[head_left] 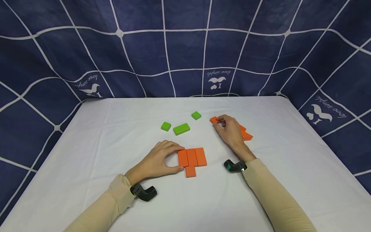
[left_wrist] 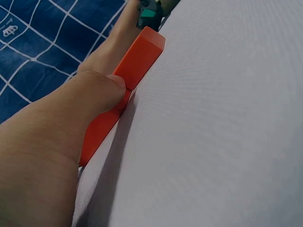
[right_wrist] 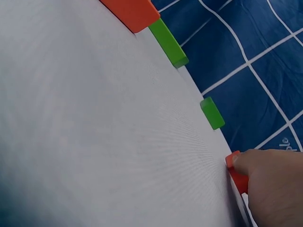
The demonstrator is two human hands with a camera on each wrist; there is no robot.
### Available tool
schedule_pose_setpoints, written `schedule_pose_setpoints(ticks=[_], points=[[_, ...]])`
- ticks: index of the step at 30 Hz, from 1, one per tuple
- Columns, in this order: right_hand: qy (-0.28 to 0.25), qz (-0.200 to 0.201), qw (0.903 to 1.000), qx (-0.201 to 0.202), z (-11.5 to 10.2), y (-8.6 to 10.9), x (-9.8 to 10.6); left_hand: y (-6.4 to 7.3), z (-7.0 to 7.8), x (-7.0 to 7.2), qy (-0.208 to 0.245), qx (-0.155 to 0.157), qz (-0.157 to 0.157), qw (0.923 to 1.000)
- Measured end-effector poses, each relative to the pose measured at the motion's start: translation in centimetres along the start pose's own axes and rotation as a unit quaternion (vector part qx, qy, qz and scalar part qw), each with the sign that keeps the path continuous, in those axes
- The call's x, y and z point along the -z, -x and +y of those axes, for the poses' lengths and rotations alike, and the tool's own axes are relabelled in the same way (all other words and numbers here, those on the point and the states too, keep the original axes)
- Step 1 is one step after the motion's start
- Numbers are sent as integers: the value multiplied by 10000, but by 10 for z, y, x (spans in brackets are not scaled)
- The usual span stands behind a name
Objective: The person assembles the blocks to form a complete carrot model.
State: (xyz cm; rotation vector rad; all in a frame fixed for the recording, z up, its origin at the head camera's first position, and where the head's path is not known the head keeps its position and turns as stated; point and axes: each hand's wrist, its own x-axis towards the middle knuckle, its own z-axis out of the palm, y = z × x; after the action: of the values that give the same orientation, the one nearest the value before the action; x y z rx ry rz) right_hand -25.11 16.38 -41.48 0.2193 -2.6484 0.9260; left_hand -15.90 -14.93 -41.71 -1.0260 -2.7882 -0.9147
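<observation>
Three orange rectangular blocks (head_left: 192, 157) stand side by side on the white table, with a small orange square block (head_left: 190, 171) against their near side. My left hand (head_left: 157, 160) holds the leftmost orange block (head_left: 182, 158) of the row, index finger at its far end and thumb at its near end. In the left wrist view, the thumb presses on the orange side (left_wrist: 142, 54). Farther off on the right, my right hand (head_left: 231, 131) pinches another small orange block (head_left: 214, 120) between thumb and fingers. More orange pieces (head_left: 246, 136) lie partly hidden behind that hand.
Beyond the row lie a green rectangular block (head_left: 181, 129) and two small green blocks (head_left: 166, 126), one of them (head_left: 196, 115) farther back. A dark blue grid-patterned cloth (head_left: 185, 48) hangs behind the white-covered table (head_left: 130, 116).
</observation>
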Motion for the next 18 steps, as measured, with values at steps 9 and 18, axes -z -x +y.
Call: schedule_pose_setpoints(ticks=[9,18], points=[[-479,0,9988,64,-2,6,2,1,0,1,32,-64,78,9999],[-1193,-150,9922,328,-4,23,5,2,-1,1,-17,-94,55,9999]])
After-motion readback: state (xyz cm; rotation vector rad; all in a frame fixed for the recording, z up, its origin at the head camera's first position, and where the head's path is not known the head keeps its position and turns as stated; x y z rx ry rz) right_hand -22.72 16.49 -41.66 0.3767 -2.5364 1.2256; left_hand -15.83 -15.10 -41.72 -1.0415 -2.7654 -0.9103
